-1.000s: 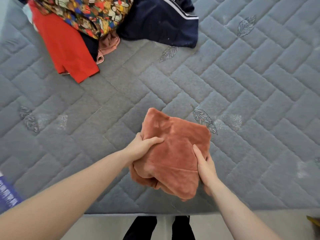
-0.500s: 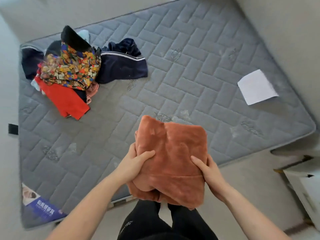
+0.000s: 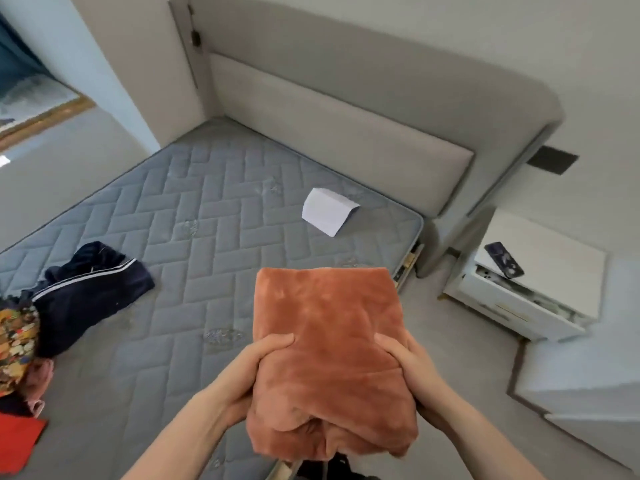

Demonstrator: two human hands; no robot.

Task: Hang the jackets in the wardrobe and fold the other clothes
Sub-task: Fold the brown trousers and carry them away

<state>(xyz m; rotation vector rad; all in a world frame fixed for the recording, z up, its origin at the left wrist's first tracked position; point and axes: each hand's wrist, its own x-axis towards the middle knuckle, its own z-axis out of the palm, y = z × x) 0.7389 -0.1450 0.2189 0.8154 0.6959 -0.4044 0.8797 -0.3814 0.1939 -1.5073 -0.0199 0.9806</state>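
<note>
While held above mattress (image 3: 207, 216), folded rust fleece (image 3: 325, 341) in left grip (image 3: 256, 362), right grip (image 3: 405, 362); no writing legible

A bare grey quilted mattress (image 3: 214, 237) is lying in front of me, butting against a padded headboard (image 3: 346, 133). A folded white paper (image 3: 327, 214) is sitting near the headboard end. At my left, a navy striped garment (image 3: 86, 292) is sprawling beside a patterned cloth (image 3: 15, 344), a pink piece (image 3: 40, 379) and something red (image 3: 17, 441).
</note>
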